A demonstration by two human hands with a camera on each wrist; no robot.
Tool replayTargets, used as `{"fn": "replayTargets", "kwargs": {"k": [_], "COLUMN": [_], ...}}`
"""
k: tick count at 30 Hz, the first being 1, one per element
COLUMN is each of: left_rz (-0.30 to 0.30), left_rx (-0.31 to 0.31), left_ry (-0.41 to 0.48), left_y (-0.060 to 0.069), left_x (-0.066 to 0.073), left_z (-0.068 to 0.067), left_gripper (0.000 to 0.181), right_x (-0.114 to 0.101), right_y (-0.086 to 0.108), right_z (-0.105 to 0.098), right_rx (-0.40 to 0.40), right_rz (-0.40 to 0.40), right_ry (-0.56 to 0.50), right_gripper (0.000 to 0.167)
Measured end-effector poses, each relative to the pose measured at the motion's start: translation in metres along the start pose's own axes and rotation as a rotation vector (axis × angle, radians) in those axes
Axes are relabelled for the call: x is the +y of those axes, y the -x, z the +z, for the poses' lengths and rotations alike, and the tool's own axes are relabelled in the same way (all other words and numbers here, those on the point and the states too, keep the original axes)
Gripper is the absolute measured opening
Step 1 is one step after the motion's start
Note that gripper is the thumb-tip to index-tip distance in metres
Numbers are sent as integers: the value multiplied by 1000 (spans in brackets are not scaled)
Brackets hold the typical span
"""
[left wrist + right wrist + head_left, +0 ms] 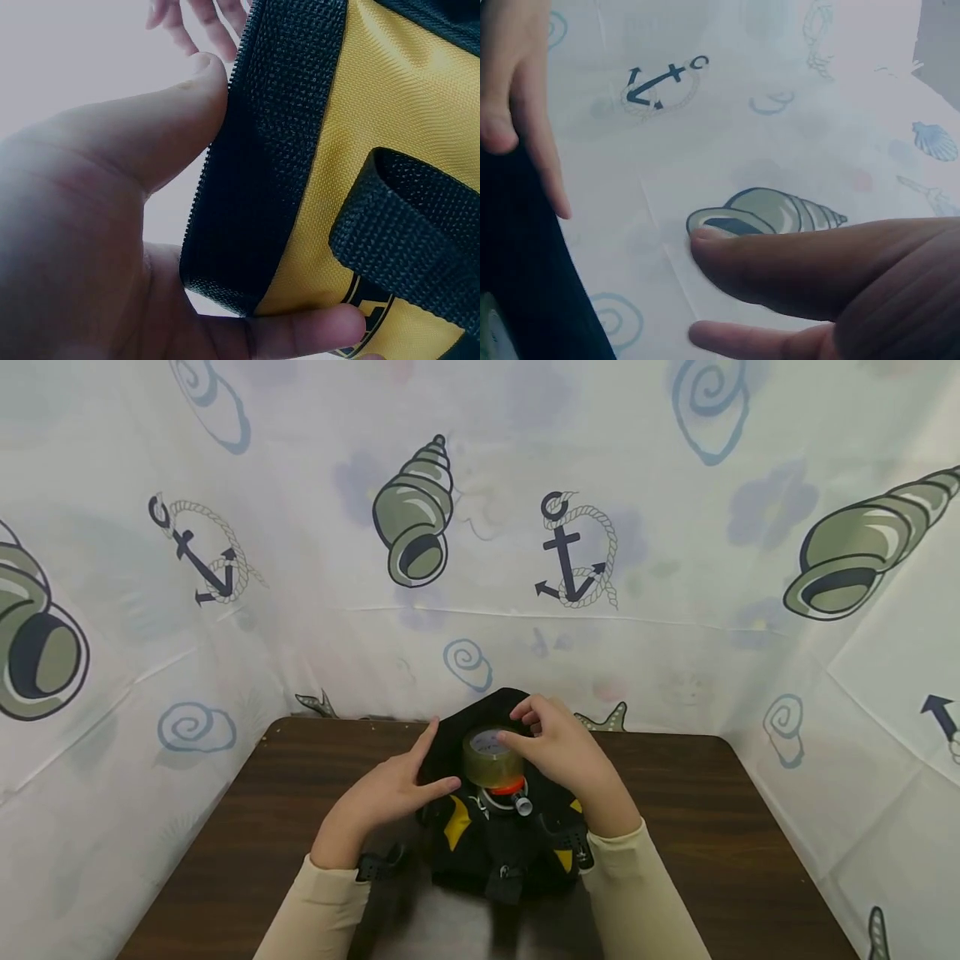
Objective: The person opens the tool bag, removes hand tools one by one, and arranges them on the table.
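Observation:
A black bag with yellow panels (457, 823) stands on the table, its dark flap raised at the back. My left hand (381, 802) rests against the bag's left side, fingers spread. In the left wrist view its thumb (176, 124) meets the zipper edge (225, 157) while a straight finger (300, 330) lies across the yellow panel. On the bag's top sits a clear roll of tape (493, 767). Above the tape, my right hand (558, 747) hovers with thumb and fingers apart. Nothing shows between them in the right wrist view, where a sliver of the tape (495, 334) appears.
Just in front of the tape are an orange part (510, 787) and a small grey-tipped piece (522, 806) on the bag. Beneath it is a dark wood table (690, 827). A white curtain with shells and anchors (510, 635) hangs behind and at both sides.

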State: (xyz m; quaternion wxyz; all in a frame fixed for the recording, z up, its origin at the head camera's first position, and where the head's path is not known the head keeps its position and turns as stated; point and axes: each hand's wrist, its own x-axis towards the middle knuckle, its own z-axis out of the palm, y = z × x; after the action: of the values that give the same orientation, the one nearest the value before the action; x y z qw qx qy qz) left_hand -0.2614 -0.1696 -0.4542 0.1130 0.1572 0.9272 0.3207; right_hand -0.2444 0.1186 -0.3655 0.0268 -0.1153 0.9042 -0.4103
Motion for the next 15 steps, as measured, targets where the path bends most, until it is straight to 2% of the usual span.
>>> {"fn": "replayTargets", "kwargs": {"k": [7,15], "left_rz": [6,21], "left_rx": [-3,-5], "left_ry": [1,-8], "left_y": [-1,0], "left_x": [-2,-4], "left_z": [1,1], "left_gripper": [112,112], "right_x": [-10,2], "right_y": [-27,-49], "right_z": [0,19], "right_rx": [-52,-23], "right_rz": [32,101], "right_ry": [107,166], "right_gripper": [58,66]}}
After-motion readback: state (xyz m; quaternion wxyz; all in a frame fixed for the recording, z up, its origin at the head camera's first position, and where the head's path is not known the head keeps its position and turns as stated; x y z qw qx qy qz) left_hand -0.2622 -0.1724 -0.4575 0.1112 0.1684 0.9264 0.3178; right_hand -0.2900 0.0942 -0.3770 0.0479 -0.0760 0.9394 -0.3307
